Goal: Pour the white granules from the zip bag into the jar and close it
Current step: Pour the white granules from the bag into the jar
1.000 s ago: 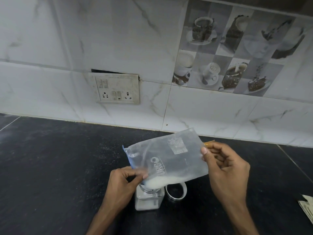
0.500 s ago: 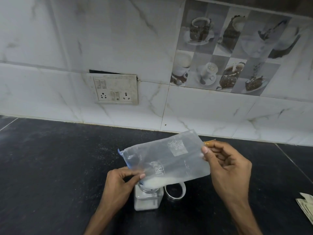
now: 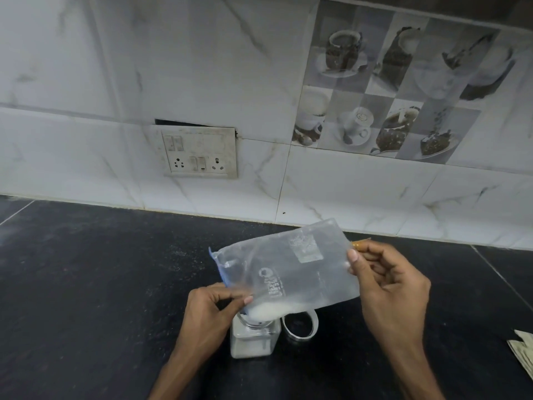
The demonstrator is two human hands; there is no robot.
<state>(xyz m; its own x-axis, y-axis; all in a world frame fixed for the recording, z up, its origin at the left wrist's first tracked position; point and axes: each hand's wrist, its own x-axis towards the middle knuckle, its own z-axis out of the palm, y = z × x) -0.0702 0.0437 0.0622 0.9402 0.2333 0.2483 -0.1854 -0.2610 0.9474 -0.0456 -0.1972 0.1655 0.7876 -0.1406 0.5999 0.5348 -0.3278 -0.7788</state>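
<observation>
A clear zip bag with a blue zip edge hangs tilted over a small square glass jar on the black counter. White granules sit in the bag's low corner, right above the jar's mouth, and the jar holds some granules. My left hand pinches the bag's lower left edge beside the jar mouth. My right hand pinches the bag's raised right end. A round lid with a metal rim lies on the counter just right of the jar.
The black counter runs to a white tiled wall with a socket panel. Folded paper lies at the right edge of the counter.
The bag keeps its tilt over the jar and both hands hold their grips. The pile of granules in the low corner has shifted slightly toward the jar mouth.
</observation>
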